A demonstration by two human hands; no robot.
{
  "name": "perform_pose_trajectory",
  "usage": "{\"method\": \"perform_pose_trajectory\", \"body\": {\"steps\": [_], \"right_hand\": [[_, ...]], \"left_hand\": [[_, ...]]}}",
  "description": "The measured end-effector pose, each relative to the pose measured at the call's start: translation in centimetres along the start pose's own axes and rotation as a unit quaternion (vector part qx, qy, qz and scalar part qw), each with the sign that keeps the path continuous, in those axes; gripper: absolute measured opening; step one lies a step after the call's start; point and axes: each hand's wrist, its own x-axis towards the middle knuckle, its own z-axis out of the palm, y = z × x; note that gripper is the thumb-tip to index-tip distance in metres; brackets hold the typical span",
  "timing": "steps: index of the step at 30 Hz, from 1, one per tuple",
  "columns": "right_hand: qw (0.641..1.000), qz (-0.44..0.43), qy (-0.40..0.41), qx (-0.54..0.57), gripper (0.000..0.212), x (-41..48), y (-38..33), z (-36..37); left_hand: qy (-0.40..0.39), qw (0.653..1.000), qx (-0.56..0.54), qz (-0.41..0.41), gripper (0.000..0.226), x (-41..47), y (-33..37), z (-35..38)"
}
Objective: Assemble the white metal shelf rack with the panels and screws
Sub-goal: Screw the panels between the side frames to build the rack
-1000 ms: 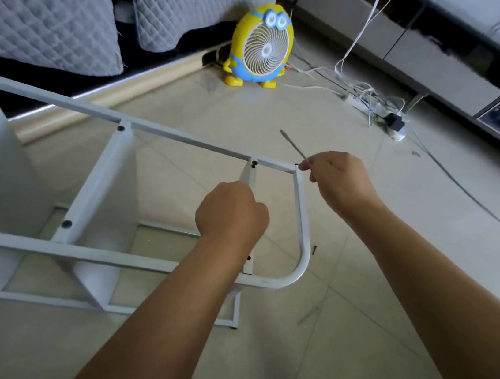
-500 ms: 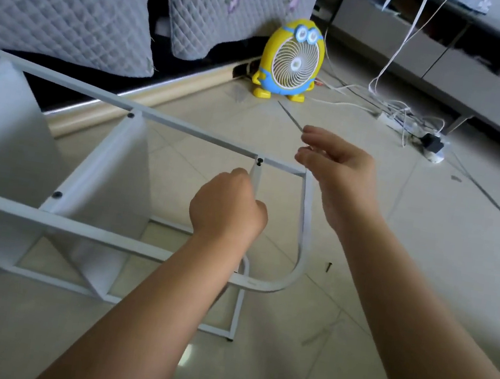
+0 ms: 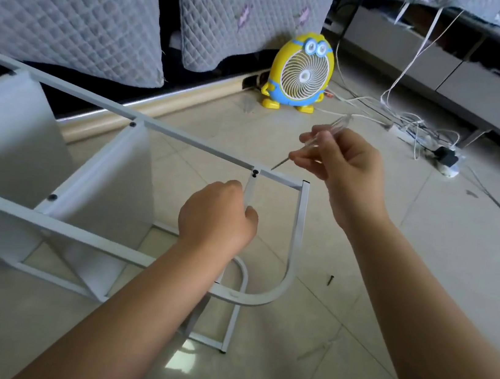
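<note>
Left hand: fingers curled round the thin white panel, 6 o'clock of the black screw.
Right hand: pinches the clear-handled screwdriver; tip at the screw's 2 o'clock.
Shelf rack: lying sideways on the tiles.

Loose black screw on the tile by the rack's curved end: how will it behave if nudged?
The small black screw lies flat on smooth, glossy floor tile, so a nudge probably sends it sliding or rolling in an arc. Thin and tiny, it is likely light and fiddly to pinch.
</note>
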Motion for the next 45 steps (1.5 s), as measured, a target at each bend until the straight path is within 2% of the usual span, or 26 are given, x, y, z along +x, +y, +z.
{"method": "perform_pose_trajectory", "body": {"steps": [6,15,23,27,30,39,42,45], "right_hand": [[0.998,-0.007,0.056,0.018,0.024,0.8,-0.1,1.2],[0.984,-0.056,-0.010,-0.169,0.028,1.5,1.0,2.6],[0.981,-0.086,-0.042,-0.167,0.025,1.6,0.6,2.4],[0.963,-0.115,-0.071,-0.235,0.015,1.6,0.0,2.9],[0.940,-0.146,-0.101,-0.291,0.024,1.7,-0.4,3.0],[0.949,-0.111,-0.100,-0.279,0.014,1.6,-0.6,2.2],[0.945,-0.091,-0.122,-0.289,0.013,2.0,-1.4,2.3],[0.924,-0.084,-0.174,-0.330,0.006,2.9,-2.9,2.5]], "left_hand": [[0.000,1.000,0.017,0.009,0.040,0.0,0.0,-0.1],[0.004,1.000,0.013,0.020,0.040,0.0,-0.2,-0.3],[0.002,1.000,0.008,0.018,0.040,0.0,-0.1,-0.3],[0.002,1.000,0.009,0.013,0.039,-0.1,-0.1,-0.3],[0.000,1.000,0.010,0.013,0.035,-0.1,-0.1,-0.3],[0.001,1.000,0.021,0.022,0.034,-0.1,-0.2,-0.2],[-0.005,1.000,0.015,0.024,0.024,-0.1,-0.2,-0.2],[-0.017,0.999,0.007,0.028,0.016,-0.1,-0.2,-0.2]]}}
